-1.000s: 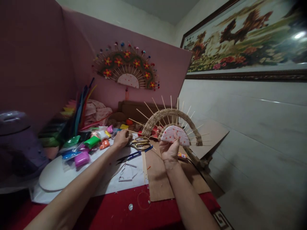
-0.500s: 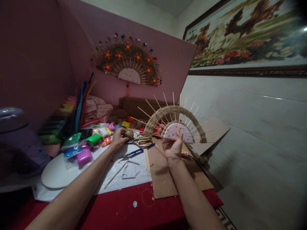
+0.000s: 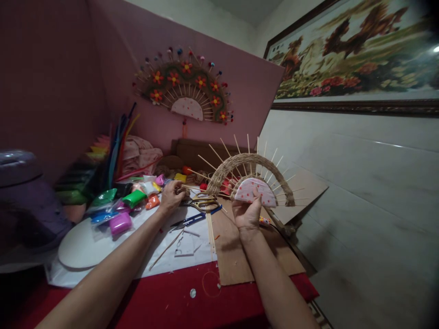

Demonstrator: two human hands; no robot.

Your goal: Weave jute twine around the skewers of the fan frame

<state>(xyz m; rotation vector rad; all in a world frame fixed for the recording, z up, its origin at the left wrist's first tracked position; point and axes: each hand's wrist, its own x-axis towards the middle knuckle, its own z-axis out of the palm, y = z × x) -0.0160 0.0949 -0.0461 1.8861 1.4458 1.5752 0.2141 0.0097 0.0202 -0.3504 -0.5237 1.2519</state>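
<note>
My right hand [image 3: 247,214] grips the lower edge of a half-round fan frame, its thumb on the pink dotted centre piece [image 3: 257,192]. Thin sticks fan out from the centre through a woven twine arch [image 3: 247,160]. Over at the left, my left hand [image 3: 171,196] has its fingers curled around a small ball of brown twine [image 3: 186,193], partly hidden by the fingers. Gold-handled scissors [image 3: 206,203] and blue thread snips [image 3: 195,219] lie just right of that hand. Several loose sticks [image 3: 210,228] rest near the brown board [image 3: 233,260].
Colourful clay packets [image 3: 134,198] and a white round disc [image 3: 80,249] lie on the left. A purple appliance [image 3: 27,205] stands at the far left. A decorated fan [image 3: 187,108] hangs on a pink panel behind the red-covered table [image 3: 164,301].
The camera view has shifted slightly. My left hand has turned a little over the twine ball, which shows less now. My right hand keeps hold of the fan frame.
</note>
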